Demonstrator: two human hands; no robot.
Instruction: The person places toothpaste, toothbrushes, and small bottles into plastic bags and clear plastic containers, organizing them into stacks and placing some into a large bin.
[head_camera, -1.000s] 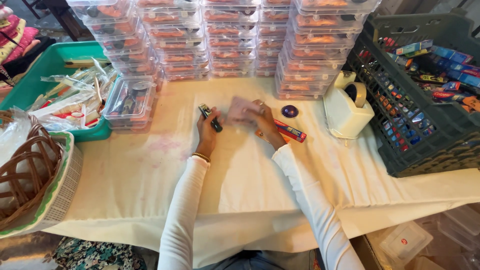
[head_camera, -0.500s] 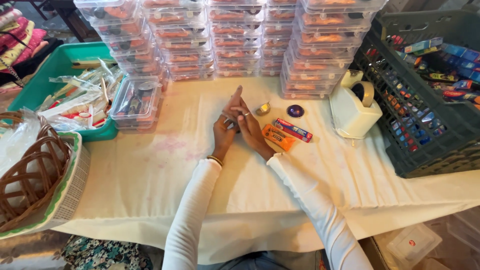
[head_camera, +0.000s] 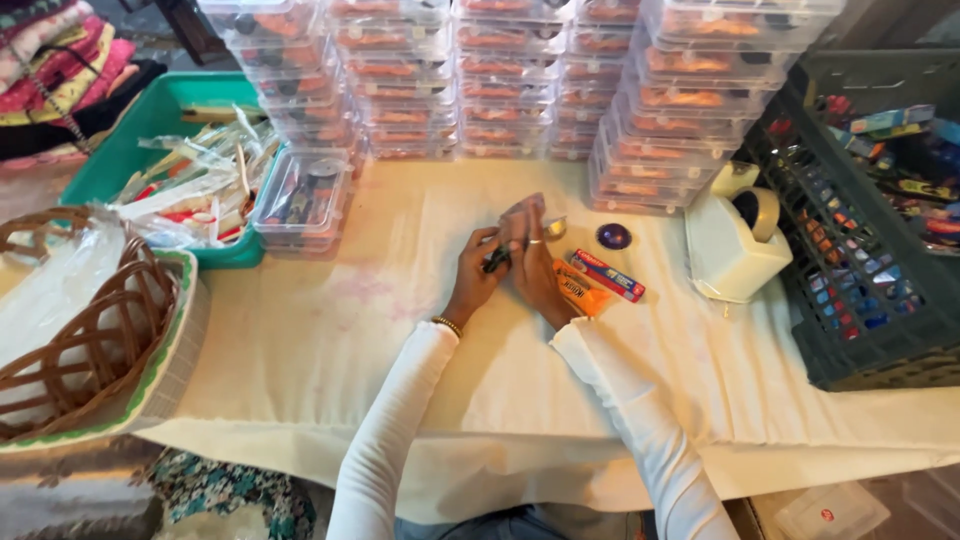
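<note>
Both hands meet at the middle of the cloth-covered table (head_camera: 330, 350). The left hand (head_camera: 476, 272) has its fingers curled, pinching a small dark object (head_camera: 496, 260). The right hand (head_camera: 532, 268) lies against it, fingers pressed together and extended. At three o'clock of the hands lie an orange packet (head_camera: 578, 290) and a red-blue tube (head_camera: 606, 275).

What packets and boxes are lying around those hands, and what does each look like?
Orange packet: flat, under the right hand.
Red and blue box: long and slim, right of the hands.
Clear lidded boxes: stacked along the table's back, orange contents.
Clear sachet: pinkish, held by both hands; left hand also grips a small dark item.
</note>
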